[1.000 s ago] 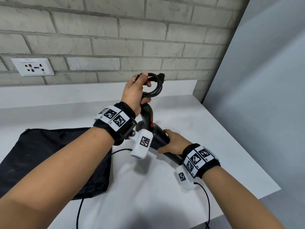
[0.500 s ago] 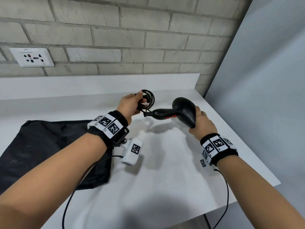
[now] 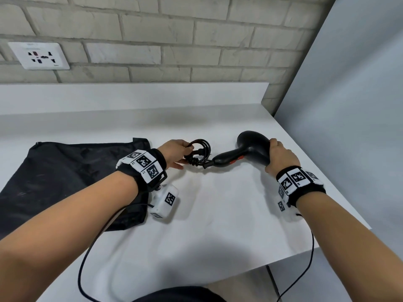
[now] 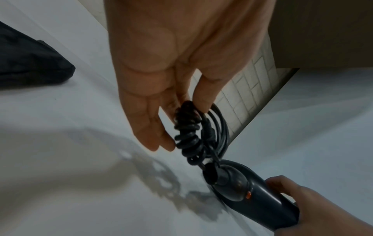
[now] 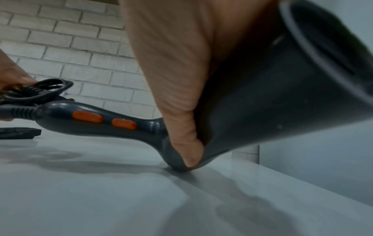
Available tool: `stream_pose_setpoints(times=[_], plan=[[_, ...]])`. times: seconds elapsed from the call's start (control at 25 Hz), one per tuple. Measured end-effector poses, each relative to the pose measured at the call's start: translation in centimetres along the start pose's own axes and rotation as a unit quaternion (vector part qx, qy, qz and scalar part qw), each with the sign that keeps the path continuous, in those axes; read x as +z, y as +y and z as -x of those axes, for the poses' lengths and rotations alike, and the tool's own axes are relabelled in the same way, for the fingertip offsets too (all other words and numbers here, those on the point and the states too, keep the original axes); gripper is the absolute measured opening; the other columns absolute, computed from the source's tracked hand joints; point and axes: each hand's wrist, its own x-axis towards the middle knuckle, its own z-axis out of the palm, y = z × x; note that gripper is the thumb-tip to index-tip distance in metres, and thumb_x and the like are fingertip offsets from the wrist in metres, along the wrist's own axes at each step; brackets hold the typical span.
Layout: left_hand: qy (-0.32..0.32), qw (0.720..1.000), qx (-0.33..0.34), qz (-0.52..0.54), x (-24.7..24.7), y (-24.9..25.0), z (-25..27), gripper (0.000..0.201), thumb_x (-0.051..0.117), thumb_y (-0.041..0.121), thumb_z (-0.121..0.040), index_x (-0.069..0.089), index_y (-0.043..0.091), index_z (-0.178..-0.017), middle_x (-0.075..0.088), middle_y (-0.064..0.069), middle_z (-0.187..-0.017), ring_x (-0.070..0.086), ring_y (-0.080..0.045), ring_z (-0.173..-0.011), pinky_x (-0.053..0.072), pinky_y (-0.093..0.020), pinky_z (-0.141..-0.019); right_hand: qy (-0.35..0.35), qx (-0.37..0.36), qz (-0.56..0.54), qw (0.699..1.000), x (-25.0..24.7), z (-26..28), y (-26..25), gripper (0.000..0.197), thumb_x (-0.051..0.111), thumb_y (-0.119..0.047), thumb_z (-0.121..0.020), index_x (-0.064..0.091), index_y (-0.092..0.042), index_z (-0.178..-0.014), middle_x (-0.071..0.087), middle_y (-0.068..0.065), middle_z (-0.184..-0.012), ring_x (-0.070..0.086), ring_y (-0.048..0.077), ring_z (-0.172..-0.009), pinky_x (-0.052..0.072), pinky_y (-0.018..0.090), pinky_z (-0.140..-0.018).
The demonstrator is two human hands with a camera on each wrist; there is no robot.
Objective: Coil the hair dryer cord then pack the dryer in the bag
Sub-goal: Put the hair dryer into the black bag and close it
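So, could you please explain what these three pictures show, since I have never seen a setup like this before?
There is no robot here: a person works with bare hands and wears three cameras. The wide picture comes from a head camera looking down at a white table. The other two come from cameras strapped to each wrist, looking along the hand.

The left hand pinches the coiled cord between thumb and fingers, as the left wrist view shows closely. The right hand grips the barrel of the black hair dryer, whose handle with orange buttons points toward the left hand. A black bag lies flat on the table at the left. A wall socket sits in the brick wall behind.
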Motion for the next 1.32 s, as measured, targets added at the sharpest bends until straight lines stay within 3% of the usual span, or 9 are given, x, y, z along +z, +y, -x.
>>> stream_pose_setpoints(times=[0.2,0.28,0.36,0.48,0.6,0.72,0.92,1.12,1.32], plan=[[-0.034,0.987,0.045,-0.151,0.2,-1.3,-0.1,0.018,0.053,0.006,-0.089,0.058,0.022,-0.082,0.063,-0.001,-0.094,0.059,-0.011,-0.068,0.046,-0.022,-0.059,0.007,0.025,0.009,1.000,0.5,-0.5,0.1,0.064,0.058,0.002,-0.075,0.026,-0.007,-0.129,0.041,0.013,-0.127,0.052,0.040,-0.102,0.046,0.044,-0.081],[-0.036,0.972,0.081,-0.219,0.3,-1.7,-0.1,0.021,0.061,0.001,-0.081,0.068,0.019,-0.087,0.067,-0.003,-0.101,0.056,-0.010,-0.067,0.046,-0.015,-0.056,0.015,0.028,0.017,0.999,1.0,-0.6,0.1,0.066,0.058,0.003,-0.075,0.024,-0.008,-0.132,0.039,0.013,-0.129,0.051,0.040,-0.101,0.045,0.043,-0.079],[-0.044,0.944,0.118,-0.305,0.5,-1.8,0.1,0.024,0.068,0.005,-0.076,0.074,0.016,-0.096,0.071,-0.001,-0.104,0.058,-0.012,-0.078,0.048,-0.011,-0.069,0.023,0.028,0.021,0.999,1.2,-0.7,0.0,0.065,0.056,0.004,-0.076,0.025,-0.007,-0.131,0.038,0.013,-0.129,0.051,0.040,-0.100,0.045,0.043,-0.078],[-0.066,0.892,0.146,-0.423,1.1,-1.8,0.5,0.027,0.062,0.012,-0.079,0.073,0.022,-0.102,0.071,0.002,-0.109,0.061,-0.018,-0.100,0.046,-0.028,-0.095,0.036,0.034,0.024,0.998,1.4,-0.8,-0.2,0.061,0.055,0.005,-0.076,0.027,-0.006,-0.129,0.038,0.013,-0.129,0.051,0.040,-0.099,0.044,0.043,-0.078],[-0.091,0.874,0.131,-0.458,1.0,-1.8,0.4,0.034,0.051,0.013,-0.085,0.069,0.023,-0.112,0.062,0.009,-0.128,0.054,-0.017,-0.115,0.039,-0.026,-0.101,0.041,0.044,0.004,0.998,1.9,-0.7,-0.3,0.060,0.053,0.006,-0.077,0.027,-0.005,-0.130,0.036,0.014,-0.130,0.050,0.040,-0.100,0.043,0.043,-0.078],[-0.109,0.854,0.132,-0.492,1.3,-2.3,0.0,0.028,0.057,0.013,-0.085,0.070,0.017,-0.110,0.061,0.004,-0.129,0.053,-0.016,-0.120,0.036,-0.025,-0.103,0.036,0.053,-0.028,0.998,1.9,-0.5,-0.3,0.061,0.051,0.006,-0.078,0.024,-0.006,-0.132,0.033,0.014,-0.133,0.048,0.041,-0.103,0.042,0.044,-0.080],[-0.053,0.874,0.122,-0.468,2.8,-3.3,-0.2,0.019,0.069,0.016,-0.073,0.076,0.023,-0.090,0.071,0.003,-0.108,0.063,-0.017,-0.102,0.049,-0.032,-0.093,-0.001,0.049,-0.086,0.995,1.6,0.4,-0.1,0.076,0.057,0.003,-0.073,0.018,-0.008,-0.137,0.025,0.012,-0.141,0.042,0.044,-0.110,0.040,0.048,-0.089],[-0.009,0.892,0.144,-0.428,2.9,-3.0,1.0,0.028,0.070,0.015,-0.074,0.071,0.024,-0.101,0.064,0.004,-0.097,0.058,-0.015,-0.092,0.047,-0.027,-0.086,-0.027,0.040,-0.156,0.987,2.1,0.5,1.1,0.090,0.070,-0.001,-0.069,0.015,-0.012,-0.139,0.033,0.020,-0.134,0.045,0.047,-0.111,0.042,0.049,-0.090],[0.026,0.914,0.137,-0.381,2.3,-2.7,2.3,0.025,0.060,0.014,-0.083,0.068,0.022,-0.105,0.062,-0.004,-0.116,0.054,-0.017,-0.094,0.041,-0.022,-0.084,-0.037,0.064,-0.165,0.983,2.1,1.6,1.2,0.089,0.066,-0.007,-0.073,0.010,-0.019,-0.142,0.036,0.022,-0.131,0.041,0.046,-0.115,0.041,0.051,-0.091]])
